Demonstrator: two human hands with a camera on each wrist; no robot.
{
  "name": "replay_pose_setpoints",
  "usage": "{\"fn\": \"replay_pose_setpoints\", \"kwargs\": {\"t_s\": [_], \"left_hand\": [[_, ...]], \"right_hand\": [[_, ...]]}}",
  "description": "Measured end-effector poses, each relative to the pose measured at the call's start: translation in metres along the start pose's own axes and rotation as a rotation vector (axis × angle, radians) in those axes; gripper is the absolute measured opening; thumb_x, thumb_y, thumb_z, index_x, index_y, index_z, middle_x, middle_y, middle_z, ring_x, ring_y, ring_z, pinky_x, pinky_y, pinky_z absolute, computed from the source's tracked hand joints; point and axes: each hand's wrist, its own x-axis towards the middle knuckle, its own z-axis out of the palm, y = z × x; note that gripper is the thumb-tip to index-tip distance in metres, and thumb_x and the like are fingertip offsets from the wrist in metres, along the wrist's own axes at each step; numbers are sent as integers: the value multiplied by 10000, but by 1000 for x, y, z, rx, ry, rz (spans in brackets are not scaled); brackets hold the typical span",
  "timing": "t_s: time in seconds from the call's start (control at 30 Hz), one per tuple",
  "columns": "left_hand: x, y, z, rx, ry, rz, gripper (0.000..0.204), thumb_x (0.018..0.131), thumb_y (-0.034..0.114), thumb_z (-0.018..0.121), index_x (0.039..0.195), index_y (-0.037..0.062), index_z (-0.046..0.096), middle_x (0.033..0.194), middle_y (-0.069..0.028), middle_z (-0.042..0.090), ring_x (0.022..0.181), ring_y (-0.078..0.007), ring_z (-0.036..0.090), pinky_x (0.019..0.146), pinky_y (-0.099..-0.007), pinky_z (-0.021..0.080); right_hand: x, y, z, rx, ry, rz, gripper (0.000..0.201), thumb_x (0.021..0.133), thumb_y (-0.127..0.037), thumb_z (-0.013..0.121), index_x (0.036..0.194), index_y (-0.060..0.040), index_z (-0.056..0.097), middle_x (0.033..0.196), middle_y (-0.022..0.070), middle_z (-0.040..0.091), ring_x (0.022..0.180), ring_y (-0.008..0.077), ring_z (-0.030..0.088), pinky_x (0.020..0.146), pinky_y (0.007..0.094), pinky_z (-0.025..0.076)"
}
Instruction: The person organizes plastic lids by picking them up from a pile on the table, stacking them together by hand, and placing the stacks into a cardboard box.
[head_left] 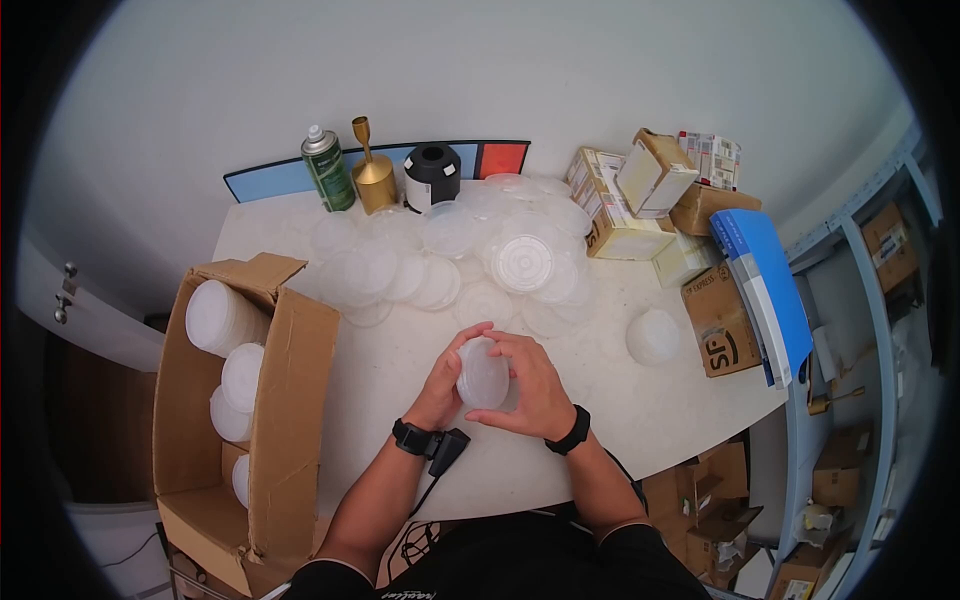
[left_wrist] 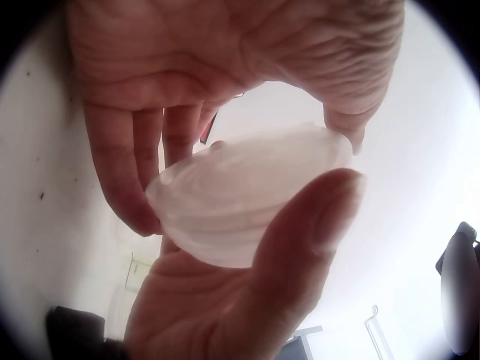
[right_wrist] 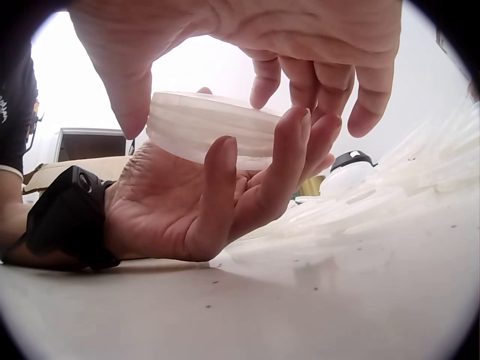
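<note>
Between my two hands is a short stack of round translucent plastic lids (head_left: 482, 375), tilted, its layered edges showing in the right wrist view. My left hand (head_left: 437, 388) grips it from beneath and the left side, thumb and fingers curled at its rim. Over its right side my right hand (head_left: 538, 385) holds the rim between thumb and fingers. Loose lids (head_left: 523, 262) lie in a wide overlapping pile beyond the hands. A small stack of lids (head_left: 653, 337) sits apart on the right. At left, an open cardboard box (head_left: 292, 400) contains several lid stacks (head_left: 213, 315).
Along the back stand a spray can (head_left: 328, 170), a gold candle holder (head_left: 374, 180) and a black-and-white round object (head_left: 432, 178). Small cartons (head_left: 625, 225), an SF box (head_left: 718, 325) and a blue binder (head_left: 765, 290) crowd the right side of the white table (head_left: 400, 490).
</note>
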Motion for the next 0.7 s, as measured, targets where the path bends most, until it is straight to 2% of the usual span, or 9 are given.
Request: {"fn": "replay_pose_setpoints", "kwargs": {"t_s": [0.03, 0.13, 0.23, 0.33, 0.43, 0.53, 0.63, 0.7], "left_hand": [[0, 1, 0, 5, 5, 0, 1038, 859, 775, 612, 1545, 48, 327, 1391, -141, 549, 1239, -283, 611, 1027, -420, 535], [-2, 4, 0, 75, -53, -56, 1068, 846, 860, 502, 1552, 74, 346, 1456, -101, 508, 1358, -233, 502, 1125, -423, 447], [0, -3, -3, -28, -47, -60, 999, 908, 799, 491, 1555, 55, 333, 1421, -123, 534, 1330, -247, 537, 1117, -417, 451], [-2, -2, -2, -74, -46, -80, 891, 976, 752, 415, 1536, 60, 376, 1404, -99, 553, 1334, -213, 523, 1124, -399, 429], [0, 1, -7, -68, -13, -22, 710, 1037, 609, 460, 1481, 54, 449, 1364, -81, 586, 1293, -193, 547, 1084, -380, 452], [0, 6, -4, 136, 152, 96, 594, 1030, 501, 545, 1378, 20, 529, 1277, -94, 639, 1174, -194, 610, 1026, -359, 478], [-1, 2, -12, 110, 158, 168, 394, 1022, 304, 608, 1305, 29, 595, 1259, -61, 638, 1164, -159, 593, 1019, -335, 457], [-1, 3, -11, 110, 153, 204, 344, 1011, 256, 631, 1265, 24, 620, 1229, -55, 648, 1138, -151, 593, 1015, -328, 448]], "right_hand": [[-1, 0, 0, 4, -2, 1, 809, 648, -345, 959, 1259, -57, 513, 1367, 185, 562, 1159, 346, 574, 819, 365, 566], [-2, 1, 0, 2, -6, 6, 804, 647, -332, 957, 1256, -60, 508, 1353, 186, 571, 1137, 343, 586, 836, 377, 556], [-2, 1, -1, 5, 5, 4, 791, 644, -311, 955, 1239, -65, 496, 1328, 186, 577, 1138, 344, 594, 889, 395, 535], [0, 1, -2, 77, 17, 21, 779, 644, -288, 949, 1227, -71, 480, 1301, 185, 580, 1146, 342, 595, 952, 406, 506], [-2, 1, -2, 167, 1, 96, 771, 652, -271, 939, 1230, -73, 469, 1288, 178, 580, 1147, 327, 596, 997, 400, 479], [-3, 3, -4, 256, -10, 145, 770, 664, -265, 929, 1246, -71, 463, 1284, 167, 580, 1133, 303, 601, 1014, 389, 463], [-5, 8, -4, 303, -29, 190, 770, 678, -264, 921, 1261, -66, 459, 1279, 158, 582, 1121, 282, 603, 1017, 381, 457], [-6, 12, -3, 302, -37, 207, 767, 689, -267, 914, 1269, -63, 458, 1274, 155, 586, 1114, 272, 603, 1012, 379, 458]]}}
